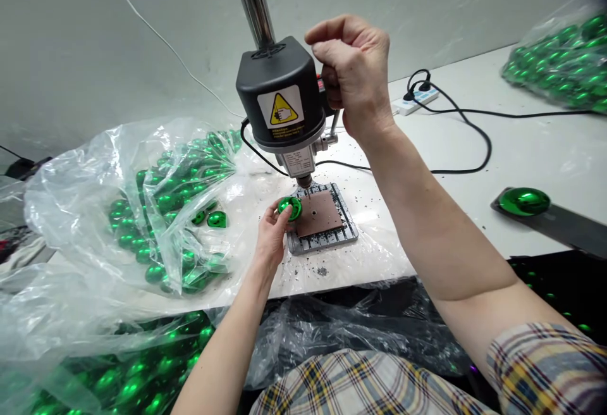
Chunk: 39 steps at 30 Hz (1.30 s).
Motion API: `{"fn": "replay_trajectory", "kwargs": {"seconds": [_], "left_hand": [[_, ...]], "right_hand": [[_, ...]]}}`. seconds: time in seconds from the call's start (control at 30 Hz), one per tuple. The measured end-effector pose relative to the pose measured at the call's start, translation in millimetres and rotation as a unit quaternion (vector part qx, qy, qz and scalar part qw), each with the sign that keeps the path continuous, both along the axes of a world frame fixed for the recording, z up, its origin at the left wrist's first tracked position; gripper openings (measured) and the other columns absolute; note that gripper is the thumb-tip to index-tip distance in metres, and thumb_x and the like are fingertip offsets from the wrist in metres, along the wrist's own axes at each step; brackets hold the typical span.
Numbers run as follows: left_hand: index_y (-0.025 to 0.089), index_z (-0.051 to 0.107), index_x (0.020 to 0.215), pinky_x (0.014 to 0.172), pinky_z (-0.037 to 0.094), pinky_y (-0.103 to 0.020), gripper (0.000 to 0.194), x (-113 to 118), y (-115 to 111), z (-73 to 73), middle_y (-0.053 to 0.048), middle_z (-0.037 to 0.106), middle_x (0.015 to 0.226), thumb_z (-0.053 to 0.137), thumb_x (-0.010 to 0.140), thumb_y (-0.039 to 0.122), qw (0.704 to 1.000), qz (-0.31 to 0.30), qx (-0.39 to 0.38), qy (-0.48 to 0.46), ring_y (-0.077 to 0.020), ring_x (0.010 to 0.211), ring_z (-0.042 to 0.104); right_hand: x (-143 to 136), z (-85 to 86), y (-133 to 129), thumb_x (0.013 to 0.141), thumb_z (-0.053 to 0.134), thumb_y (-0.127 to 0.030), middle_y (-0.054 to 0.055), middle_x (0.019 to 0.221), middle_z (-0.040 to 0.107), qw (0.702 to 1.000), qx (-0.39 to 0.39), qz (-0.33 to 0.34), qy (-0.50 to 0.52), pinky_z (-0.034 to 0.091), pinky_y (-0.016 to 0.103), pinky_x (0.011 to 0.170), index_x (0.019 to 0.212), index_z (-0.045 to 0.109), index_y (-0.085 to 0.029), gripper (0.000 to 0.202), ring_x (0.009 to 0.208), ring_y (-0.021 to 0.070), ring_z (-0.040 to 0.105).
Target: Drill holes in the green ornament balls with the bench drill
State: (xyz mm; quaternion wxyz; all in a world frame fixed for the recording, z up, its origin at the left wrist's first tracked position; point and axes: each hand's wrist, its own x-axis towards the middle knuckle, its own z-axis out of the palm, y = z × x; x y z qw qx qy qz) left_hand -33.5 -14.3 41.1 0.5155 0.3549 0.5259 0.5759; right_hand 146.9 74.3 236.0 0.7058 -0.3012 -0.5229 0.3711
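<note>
A shiny green round shell (290, 209) is pinched in my left hand (271, 233), over the left edge of a brown board (322, 219) with a small hole. The board lies on the slotted metal base (348, 228) of a small bench drill press (279, 99). The chuck and thin bit (308, 191) point down above the board, apart from it. Beside the black motor housing, my right hand (355, 61) is raised with fingers curled around the upper end of the feed lever (335, 125), which the hand mostly hides.
A clear plastic bag (85, 181) of green shells spreads at left, with a few loose shells (217, 219) by it. Another bag (564, 64) lies at far right. A power strip (417, 99) with black cables sits behind. One green shell (525, 201) rests on a dark strip (569, 222). Dark chips surround the base.
</note>
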Motion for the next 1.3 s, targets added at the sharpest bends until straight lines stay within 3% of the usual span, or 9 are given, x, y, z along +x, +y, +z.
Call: {"fn": "replay_trajectory", "kwargs": {"seconds": [0.13, 0.27, 0.47, 0.6, 0.7, 0.83, 1.03, 1.17, 1.3], "left_hand": [[0.016, 0.065, 0.118, 0.066, 0.047, -0.021, 0.062, 1, 13, -7.5, -0.007, 0.072, 0.105, 0.086, 0.064, 0.038, 0.996, -0.043, 0.025, 0.078, -0.0152, 0.089, 0.065], [0.018, 0.060, 0.126, 0.074, 0.049, -0.023, 0.065, -1, 16, -6.7, -0.006, 0.070, 0.108, 0.085, 0.068, 0.035, 0.988, -0.089, 0.042, 0.122, -0.0148, 0.090, 0.064], [0.016, 0.060, 0.114, 0.070, 0.049, -0.024, 0.060, 0, 21, -6.9, -0.007, 0.068, 0.102, 0.088, 0.062, 0.030, 0.973, -0.096, 0.066, 0.198, -0.0146, 0.082, 0.063], [0.017, 0.065, 0.112, 0.066, 0.046, -0.025, 0.054, 5, 21, 1.1, -0.005, 0.070, 0.094, 0.086, 0.063, 0.028, 0.951, -0.118, 0.074, 0.276, -0.0144, 0.076, 0.059], [0.017, 0.068, 0.109, 0.066, 0.044, -0.026, 0.052, 9, 20, 6.0, -0.004, 0.068, 0.089, 0.087, 0.062, 0.027, 0.937, -0.111, 0.084, 0.321, -0.0153, 0.075, 0.057], [0.020, 0.070, 0.107, 0.069, 0.044, -0.027, 0.049, 14, 23, 1.1, -0.004, 0.062, 0.095, 0.087, 0.062, 0.030, 0.909, -0.101, 0.138, 0.380, -0.0174, 0.082, 0.057], [0.021, 0.069, 0.111, 0.074, 0.046, -0.028, 0.048, 21, 27, -11.2, -0.006, 0.058, 0.105, 0.086, 0.067, 0.035, 0.914, -0.103, 0.159, 0.358, -0.0184, 0.089, 0.057], [0.021, 0.067, 0.116, 0.074, 0.046, -0.027, 0.053, 19, 28, -16.5, -0.005, 0.060, 0.107, 0.086, 0.068, 0.036, 0.923, -0.103, 0.155, 0.337, -0.0169, 0.087, 0.058], [0.021, 0.064, 0.121, 0.074, 0.047, -0.029, 0.057, 14, 30, -25.7, -0.006, 0.059, 0.109, 0.084, 0.071, 0.039, 0.916, -0.118, 0.167, 0.344, -0.0182, 0.089, 0.059]], "right_hand": [[0, 0.6, 0, 0.082, 0.053, -0.012, -0.005, 0.050, 0.032, 1.000, 0.012, 0.011, 0.017, 0.029, 0.023, 0.041, 0.071, 0.061, -0.022, 0.017, 0.044, 0.0097, 0.024], [1, 1.1, -1, 0.085, 0.055, -0.013, -0.004, 0.051, 0.037, 1.000, 0.003, 0.007, -0.011, 0.032, 0.024, 0.042, 0.074, 0.060, -0.024, 0.016, 0.045, 0.0106, 0.032], [3, 0.0, 1, 0.084, 0.053, -0.014, -0.005, 0.051, 0.035, 1.000, 0.013, 0.008, -0.006, 0.036, 0.027, 0.045, 0.073, 0.061, -0.024, 0.016, 0.049, 0.0123, 0.041], [2, 0.2, 3, 0.085, 0.054, -0.011, -0.005, 0.050, 0.033, 1.000, 0.024, 0.015, -0.004, 0.039, 0.026, 0.047, 0.072, 0.060, -0.024, 0.020, 0.054, 0.0128, 0.046], [2, 1.5, 2, 0.084, 0.051, -0.007, -0.004, 0.051, 0.032, 1.000, 0.023, 0.008, 0.007, 0.039, 0.026, 0.049, 0.069, 0.060, -0.023, 0.023, 0.053, 0.0130, 0.045], [2, 1.7, 0, 0.084, 0.053, -0.011, -0.005, 0.052, 0.035, 1.000, 0.014, 0.019, 0.002, 0.036, 0.026, 0.047, 0.072, 0.060, -0.022, 0.018, 0.048, 0.0125, 0.041], [0, 2.0, 0, 0.082, 0.050, -0.004, -0.003, 0.058, 0.046, 0.997, 0.038, 0.053, 0.049, 0.036, 0.024, 0.046, 0.066, 0.059, -0.020, 0.024, 0.050, 0.0090, 0.039], [0, 3.5, -1, 0.083, 0.048, -0.001, -0.002, 0.059, 0.048, 0.999, 0.013, 0.030, 0.021, 0.038, 0.023, 0.047, 0.066, 0.058, -0.021, 0.028, 0.050, 0.0093, 0.040], [1, -0.3, 0, 0.083, 0.052, -0.006, 0.000, 0.063, 0.051, 0.998, 0.043, 0.038, 0.015, 0.042, 0.024, 0.052, 0.072, 0.061, -0.020, 0.020, 0.056, 0.0111, 0.048]]}}
